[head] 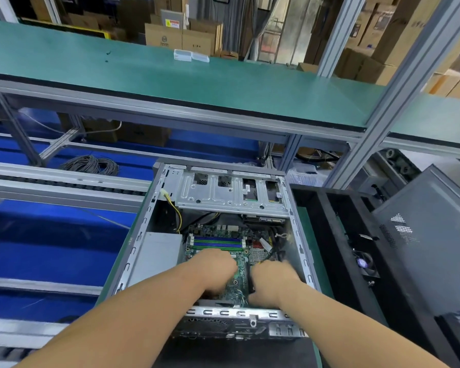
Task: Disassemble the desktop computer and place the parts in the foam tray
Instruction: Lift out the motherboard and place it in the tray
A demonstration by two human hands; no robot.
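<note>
We see an open computer case (218, 235) lying on the green counter (307, 235) right in front of us. Its side is off, so we look down into it. Both our hands are inside, low over the green board (239, 272) at the bottom.

The left hand (213, 269) rests on the board just below the blue and green memory slots (217, 243). Its fingers are blurry, so we cannot tell if its grip holds anything. The right hand (272, 281) is beside it, near a long black slot (250, 277). Its fingers look curled, but we cannot tell what its grip is on.

A gray box (157, 254) sits at the left side of the case. A shiny metal cage (223, 192) is at the far end. The black foam tray (337, 235) lies just to the right of the case, with a small fan (363, 262) in it. A gray metal panel (433, 243) leans farther right.
</note>
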